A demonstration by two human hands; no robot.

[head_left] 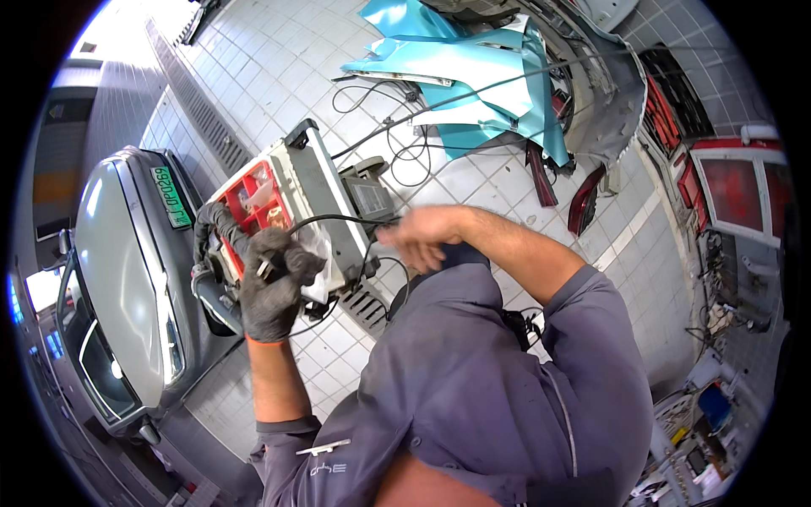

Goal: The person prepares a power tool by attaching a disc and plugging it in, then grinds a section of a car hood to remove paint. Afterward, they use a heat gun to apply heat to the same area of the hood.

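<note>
My left hand [274, 291], in a dark grey work glove, is closed at the near side of a wheeled machine cart [342, 215]. A black cable [334, 218] runs out from its fingers, and a small metallic piece shows at the glove. Beside it lies a grey, wrinkled thing [221, 228], perhaps another glove, at the cart's edge. A red divided tray [253, 198] with small items sits on the cart. Clear plastic [319, 262] hangs near the glove. My bare right hand [422, 237] is beside the cable's other end, smeared by motion; its grip is unclear.
A grey car [127, 262] stands at the left. Turquoise body panels [473, 80] lie on the tiled floor [262, 80] ahead, near loose cables and red tail lights [585, 198]. At the right stands a red-framed cabinet [735, 190]. A floor grate [365, 308] lies below the cart.
</note>
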